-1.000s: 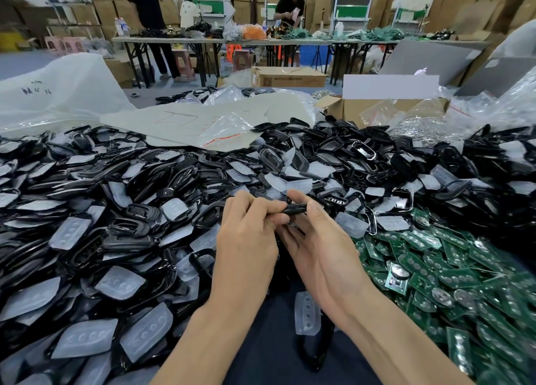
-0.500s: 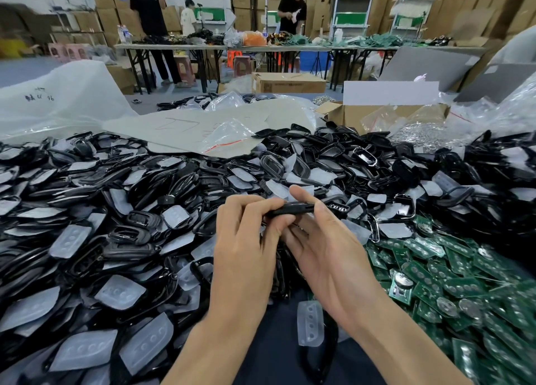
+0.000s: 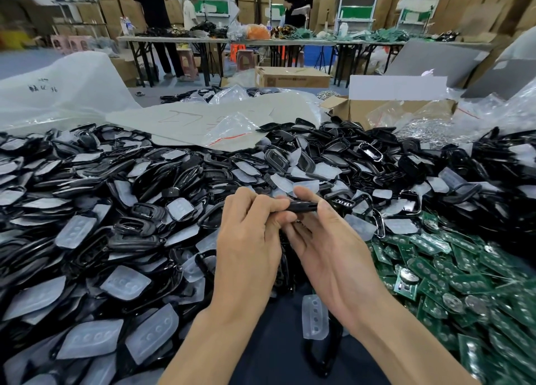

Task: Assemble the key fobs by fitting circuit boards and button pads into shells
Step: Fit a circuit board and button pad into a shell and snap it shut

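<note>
The left hand [image 3: 249, 239] curls its fingers over one end of a black shell [image 3: 301, 206], held edge-on above the middle of the table [image 3: 275, 344]. The right hand [image 3: 327, 248] pinches the other end between thumb and fingers, palm turned up. Heaped loose shells [image 3: 139, 228] and clear button pads [image 3: 127, 286] cover the table's left side and far edge, and green circuit boards [image 3: 452, 274] cover its right side.

Beyond the left hand [image 3: 249, 239] lies a flat grey cardboard sheet [image 3: 188, 120], with a clear plastic zip bag [image 3: 232, 130] on it. Farther off beyond the right hand [image 3: 330, 254] stands an open brown cardboard box [image 3: 391, 109]. A big white plastic sack [image 3: 63, 86] lies far out to the left.
</note>
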A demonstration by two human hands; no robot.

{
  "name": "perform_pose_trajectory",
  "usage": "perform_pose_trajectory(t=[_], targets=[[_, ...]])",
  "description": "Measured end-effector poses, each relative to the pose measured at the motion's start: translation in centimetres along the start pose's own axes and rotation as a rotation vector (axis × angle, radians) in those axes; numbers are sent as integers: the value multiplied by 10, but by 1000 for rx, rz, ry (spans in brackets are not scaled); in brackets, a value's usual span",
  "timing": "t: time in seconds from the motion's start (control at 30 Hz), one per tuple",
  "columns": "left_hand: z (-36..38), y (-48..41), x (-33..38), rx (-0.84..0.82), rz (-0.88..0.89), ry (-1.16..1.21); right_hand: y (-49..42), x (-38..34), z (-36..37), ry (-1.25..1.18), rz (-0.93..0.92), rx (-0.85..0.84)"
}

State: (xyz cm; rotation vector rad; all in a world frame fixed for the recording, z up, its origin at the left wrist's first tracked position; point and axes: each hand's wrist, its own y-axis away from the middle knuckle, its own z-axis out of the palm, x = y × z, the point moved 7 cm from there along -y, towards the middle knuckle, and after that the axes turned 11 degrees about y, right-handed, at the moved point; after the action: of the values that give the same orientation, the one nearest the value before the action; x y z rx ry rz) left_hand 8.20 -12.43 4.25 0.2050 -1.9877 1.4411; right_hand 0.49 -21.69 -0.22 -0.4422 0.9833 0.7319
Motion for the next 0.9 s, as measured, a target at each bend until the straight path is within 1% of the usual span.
perform_pose_trajectory(t=[0.13, 0.2, 0.27, 0.37, 0.5, 0.6, 0.73, 0.83, 0.9], targets=[[0, 1, -3, 17, -67, 69, 1, -5, 1, 76, -57, -27], [2, 1, -8, 25, -183, 162, 2, -11, 0, 142, -108, -40], [6, 1, -14, -10, -302, 282, 3, -17, 0, 212, -157, -46], [8, 1, -15, -42, -373, 390, 5, -22, 0, 328, -217, -43], [8, -1, -16, -82, -383, 410, 6, -26, -2, 484, -278, -47], [8, -2, -19, -108, -399, 408, 7, -27, -2, 552, -295, -54], [8, 0, -22, -160, -396, 326, 6, -27, -2, 644, -297, -82], [9, 2, -20, -175, -341, 233, 5, -27, -4, 661, -302, -87], [10, 3, -17, -172, -301, 194, 3, -24, -6, 611, -287, -75]])
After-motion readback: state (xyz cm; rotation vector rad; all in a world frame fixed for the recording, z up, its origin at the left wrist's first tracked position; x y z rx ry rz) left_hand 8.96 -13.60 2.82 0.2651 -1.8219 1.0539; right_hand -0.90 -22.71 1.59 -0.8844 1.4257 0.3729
